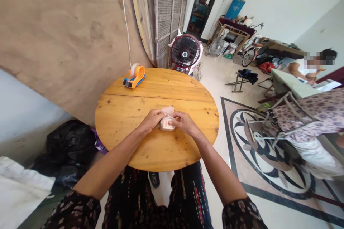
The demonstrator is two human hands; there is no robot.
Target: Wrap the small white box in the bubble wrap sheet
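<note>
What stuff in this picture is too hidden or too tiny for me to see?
All in the head view:
- Small pale bundle: partly covered by the left hand and right hand; its print is too small to read.
- Black plastic bag: the plastic hides anything inside.
- White sheet: cut off by the left edge.
- Blue container: its writing is too small to read.

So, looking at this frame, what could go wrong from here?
Two things, perhaps. The small pale packet sits between the left hand and the right hand, with the right thumb against its front, so uneven pressure might crease it or make it slip. The orange tape dispenser stands near the far-left edge of the round table, so a knock could send it off.
</note>
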